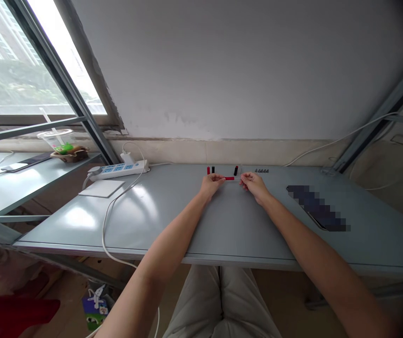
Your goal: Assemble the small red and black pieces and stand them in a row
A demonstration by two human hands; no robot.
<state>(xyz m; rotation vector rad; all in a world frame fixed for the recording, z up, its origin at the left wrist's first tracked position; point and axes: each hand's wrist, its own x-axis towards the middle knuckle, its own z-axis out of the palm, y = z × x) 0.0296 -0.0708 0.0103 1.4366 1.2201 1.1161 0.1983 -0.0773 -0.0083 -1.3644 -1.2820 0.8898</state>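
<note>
My left hand (212, 184) pinches a short red tube (229, 178), which points right toward my other hand. My right hand (253, 185) is closed with thumb and fingertips together, just off the tube's free end; whatever it holds is too small to make out. Behind my left hand stand a small red piece (208, 170) and a small black piece (213, 169). A black cylinder (236, 170) sits beyond the gap between my hands. Several tiny dark pieces (262, 171) line up in a row behind my right hand.
A phone (317, 209) lies on the grey desk (243, 234) to the right. To the left are a white power strip (120, 170), a flat white square (102, 188) and a cable (111, 206) running over the front edge. A plastic cup (58, 138) stands on the side shelf.
</note>
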